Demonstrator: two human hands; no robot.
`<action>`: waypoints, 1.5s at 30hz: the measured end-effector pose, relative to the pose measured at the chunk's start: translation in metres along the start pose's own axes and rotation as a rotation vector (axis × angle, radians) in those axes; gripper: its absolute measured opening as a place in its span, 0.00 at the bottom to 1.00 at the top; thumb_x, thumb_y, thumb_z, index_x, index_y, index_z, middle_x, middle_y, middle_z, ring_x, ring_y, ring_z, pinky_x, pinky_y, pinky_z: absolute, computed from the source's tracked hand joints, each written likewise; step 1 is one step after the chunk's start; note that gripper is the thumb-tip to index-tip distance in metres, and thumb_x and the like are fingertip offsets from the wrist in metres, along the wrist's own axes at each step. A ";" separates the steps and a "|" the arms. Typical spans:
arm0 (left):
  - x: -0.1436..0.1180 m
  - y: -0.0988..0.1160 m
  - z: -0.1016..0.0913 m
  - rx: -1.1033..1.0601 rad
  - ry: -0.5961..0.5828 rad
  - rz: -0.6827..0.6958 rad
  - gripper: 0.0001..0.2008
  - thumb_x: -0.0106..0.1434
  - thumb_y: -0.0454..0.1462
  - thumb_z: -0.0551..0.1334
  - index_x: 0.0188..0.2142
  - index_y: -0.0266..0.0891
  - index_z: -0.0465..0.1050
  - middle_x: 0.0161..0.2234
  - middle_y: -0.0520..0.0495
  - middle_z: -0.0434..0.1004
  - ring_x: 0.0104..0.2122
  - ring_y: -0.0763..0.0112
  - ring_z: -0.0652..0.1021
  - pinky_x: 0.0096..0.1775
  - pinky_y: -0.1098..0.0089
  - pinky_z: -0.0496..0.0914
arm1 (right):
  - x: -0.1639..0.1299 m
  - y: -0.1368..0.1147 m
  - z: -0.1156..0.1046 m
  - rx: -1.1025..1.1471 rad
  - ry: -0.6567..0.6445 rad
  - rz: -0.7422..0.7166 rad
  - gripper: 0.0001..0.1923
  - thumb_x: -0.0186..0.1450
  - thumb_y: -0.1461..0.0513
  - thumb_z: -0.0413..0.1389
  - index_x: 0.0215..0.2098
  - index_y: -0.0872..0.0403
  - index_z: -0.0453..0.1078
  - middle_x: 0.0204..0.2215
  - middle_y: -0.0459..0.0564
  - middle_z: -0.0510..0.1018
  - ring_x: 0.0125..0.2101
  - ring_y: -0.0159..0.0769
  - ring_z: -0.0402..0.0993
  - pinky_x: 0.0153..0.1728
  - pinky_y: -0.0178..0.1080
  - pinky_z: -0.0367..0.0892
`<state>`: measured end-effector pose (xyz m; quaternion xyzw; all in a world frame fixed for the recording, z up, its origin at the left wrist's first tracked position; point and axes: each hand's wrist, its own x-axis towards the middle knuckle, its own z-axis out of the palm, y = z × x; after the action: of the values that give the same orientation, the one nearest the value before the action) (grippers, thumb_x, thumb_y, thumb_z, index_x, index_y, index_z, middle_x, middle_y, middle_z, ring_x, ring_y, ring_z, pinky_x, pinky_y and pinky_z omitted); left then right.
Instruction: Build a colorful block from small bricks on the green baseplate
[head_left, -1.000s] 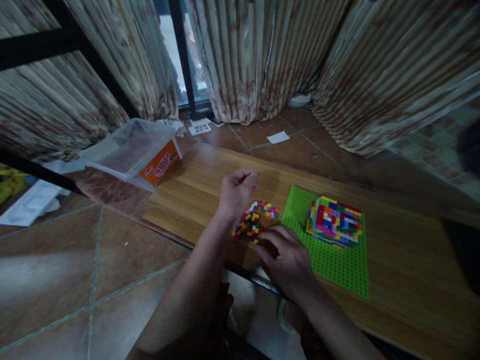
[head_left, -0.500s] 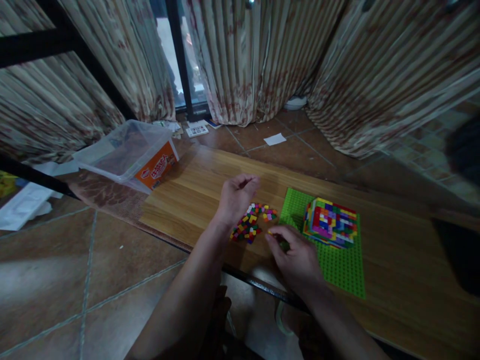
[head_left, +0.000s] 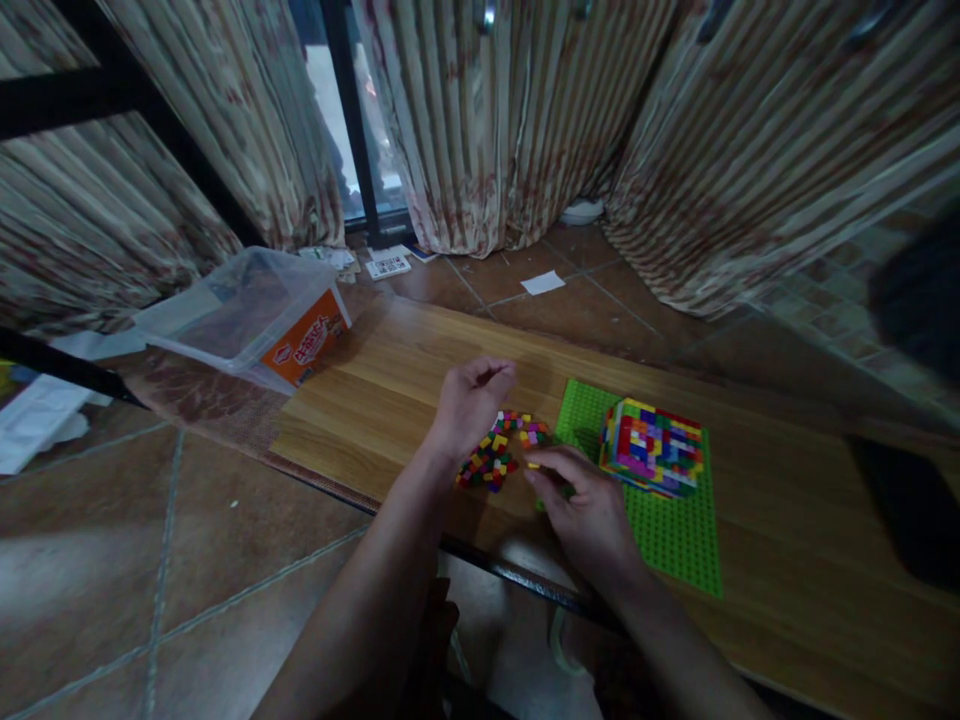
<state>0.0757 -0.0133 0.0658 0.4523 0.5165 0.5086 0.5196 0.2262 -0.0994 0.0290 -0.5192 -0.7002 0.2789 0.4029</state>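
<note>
My right hand [head_left: 589,505] is closed in a pinch, with a small yellow brick [head_left: 533,464] at its fingertips. It is over the near left part of a green baseplate [head_left: 679,550]. On that plate stands a block-shaped build of many-coloured bricks [head_left: 652,450], to the right of the hand. My left hand [head_left: 472,400] is a loose fist above the wooden table; what its curled fingers hold, if anything, is hidden. Just below and between the hands lies a spread of loose small bricks [head_left: 489,460] in mixed colours.
A clear plastic bin [head_left: 247,310] with an orange label stands at the table's left end. A dark flat object [head_left: 904,510] lies on the wooden table [head_left: 787,500] at the right. Paper [head_left: 543,283] lies on the tiled floor beyond, before the curtains [head_left: 480,130].
The whole view has shifted slightly to the left. Both hands keep nearly the same pose, and the yellow brick stays in my right fingertips.
</note>
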 end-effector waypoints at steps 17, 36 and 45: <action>-0.004 -0.012 0.018 0.037 -0.128 -0.013 0.10 0.56 0.40 0.63 0.34 0.36 0.78 0.33 0.48 0.79 0.31 0.72 0.76 0.35 0.73 0.69 | 0.000 0.007 -0.080 -0.059 0.369 0.044 0.07 0.64 0.59 0.58 0.38 0.48 0.78 0.39 0.48 0.80 0.40 0.39 0.77 0.41 0.43 0.73; -0.015 -0.030 0.046 0.248 -0.370 0.104 0.10 0.61 0.39 0.59 0.34 0.36 0.78 0.30 0.49 0.77 0.30 0.72 0.74 0.34 0.73 0.68 | -0.002 0.019 -0.090 -0.251 0.182 -0.012 0.06 0.67 0.61 0.56 0.35 0.48 0.76 0.37 0.45 0.80 0.39 0.35 0.77 0.42 0.37 0.70; -0.016 -0.029 0.045 0.279 -0.369 0.113 0.10 0.61 0.39 0.59 0.34 0.36 0.77 0.31 0.49 0.78 0.31 0.72 0.75 0.34 0.73 0.68 | -0.003 0.022 -0.089 -0.248 0.191 -0.042 0.07 0.67 0.62 0.56 0.36 0.48 0.76 0.38 0.45 0.80 0.39 0.35 0.77 0.43 0.37 0.71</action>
<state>0.1231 -0.0289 0.0409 0.6331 0.4520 0.3695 0.5083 0.3134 -0.0976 0.0565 -0.5743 -0.6986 0.1312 0.4061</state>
